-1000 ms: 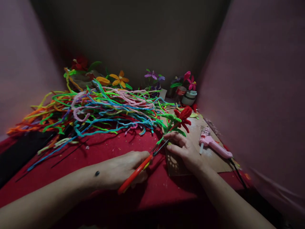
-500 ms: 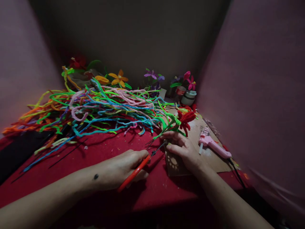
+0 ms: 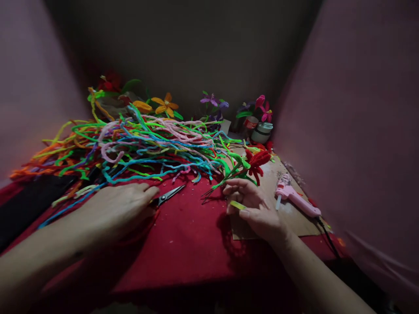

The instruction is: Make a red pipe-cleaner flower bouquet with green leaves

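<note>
Left hand [image 3: 127, 203] curled round scissors [image 3: 169, 196]; right hand [image 3: 250, 207] half-curled by flower [image 3: 258, 161], yellow bit [image 3: 237, 205] at thumb, grip unclear.

Head-worn view, forward and down

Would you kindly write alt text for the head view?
Left hand holds scissors over red cloth; right hand, yellow strip by its thumb, is near a red pipe-cleaner flower. Behind: multicoloured pipe cleaners; right: pink glue gun.
</note>
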Available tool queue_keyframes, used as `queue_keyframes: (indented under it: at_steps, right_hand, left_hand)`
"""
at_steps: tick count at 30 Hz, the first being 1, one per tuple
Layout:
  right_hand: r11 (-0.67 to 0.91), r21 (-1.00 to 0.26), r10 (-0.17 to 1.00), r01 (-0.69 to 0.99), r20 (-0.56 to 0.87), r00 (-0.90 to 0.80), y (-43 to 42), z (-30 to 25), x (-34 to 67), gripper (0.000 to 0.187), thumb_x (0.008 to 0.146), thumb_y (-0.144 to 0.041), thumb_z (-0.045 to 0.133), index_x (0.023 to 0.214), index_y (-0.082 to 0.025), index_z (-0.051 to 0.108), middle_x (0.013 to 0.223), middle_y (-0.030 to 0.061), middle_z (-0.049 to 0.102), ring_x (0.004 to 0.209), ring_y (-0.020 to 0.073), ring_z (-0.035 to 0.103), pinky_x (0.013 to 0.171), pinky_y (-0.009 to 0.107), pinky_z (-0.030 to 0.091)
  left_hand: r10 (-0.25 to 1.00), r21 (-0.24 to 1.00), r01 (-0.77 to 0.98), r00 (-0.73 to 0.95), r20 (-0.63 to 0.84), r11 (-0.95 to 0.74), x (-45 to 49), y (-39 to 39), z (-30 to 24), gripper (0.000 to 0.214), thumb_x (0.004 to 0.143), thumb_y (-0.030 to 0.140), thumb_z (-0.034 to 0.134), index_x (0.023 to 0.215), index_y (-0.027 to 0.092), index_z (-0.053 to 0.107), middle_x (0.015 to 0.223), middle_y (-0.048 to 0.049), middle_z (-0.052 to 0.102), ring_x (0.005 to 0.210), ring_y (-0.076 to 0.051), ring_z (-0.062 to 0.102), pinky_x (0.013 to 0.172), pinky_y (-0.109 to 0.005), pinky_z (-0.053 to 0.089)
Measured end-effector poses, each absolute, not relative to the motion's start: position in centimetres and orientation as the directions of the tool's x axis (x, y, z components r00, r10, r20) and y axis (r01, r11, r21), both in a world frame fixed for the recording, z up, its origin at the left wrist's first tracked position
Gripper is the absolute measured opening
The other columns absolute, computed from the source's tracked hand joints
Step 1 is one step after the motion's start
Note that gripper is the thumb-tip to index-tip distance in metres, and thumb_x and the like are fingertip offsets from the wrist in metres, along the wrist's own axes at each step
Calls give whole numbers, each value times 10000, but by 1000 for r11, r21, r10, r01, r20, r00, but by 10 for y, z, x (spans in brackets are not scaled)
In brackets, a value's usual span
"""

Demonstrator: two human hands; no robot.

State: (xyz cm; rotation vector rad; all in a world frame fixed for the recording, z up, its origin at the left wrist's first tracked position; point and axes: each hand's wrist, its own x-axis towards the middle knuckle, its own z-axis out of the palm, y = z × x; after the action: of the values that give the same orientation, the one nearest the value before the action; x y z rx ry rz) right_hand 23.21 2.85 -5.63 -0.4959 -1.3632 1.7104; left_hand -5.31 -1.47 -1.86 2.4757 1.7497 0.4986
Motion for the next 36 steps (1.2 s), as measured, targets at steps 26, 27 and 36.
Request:
queue_keyframes:
  at_steps: [26, 27, 36]
  right_hand:
    - [-641, -637, 590, -428, -52, -806, 19, -65, 217, 331, 752, -377, 446, 1014, -176, 463, 616, -8, 599, 372, 133, 520, 289, 223, 396]
    - [-651, -633, 581, -419, -60, -812, 19, -66, 216, 320, 751, -367, 444, 1007, -175, 465, 609, -7, 606, 354, 134, 519, 284, 226, 397]
    - [-695, -598, 528, -399, -47, -848, 16, -67, 211, 231, 789, -380, 383, 871, -172, 443, 612, -8, 612, 303, 150, 535, 247, 219, 368]
  left_hand:
    - [405, 138, 399, 729, 553, -906, 44, -3, -21, 150, 861, 109, 424, 904, 82, 565, 760, -57, 572, 667, -125, 517, 594, -215, 428]
    - [415, 123, 416, 741, 528, -901, 44, -4, -22, 156, 863, 105, 404, 889, 85, 557, 758, -61, 567, 664, -132, 509, 584, -225, 422]
    - [671, 590, 391, 635, 383, -707, 49, -7, -15, 177, 862, 123, 372, 817, 123, 542, 712, -31, 574, 636, -100, 515, 596, -195, 436]
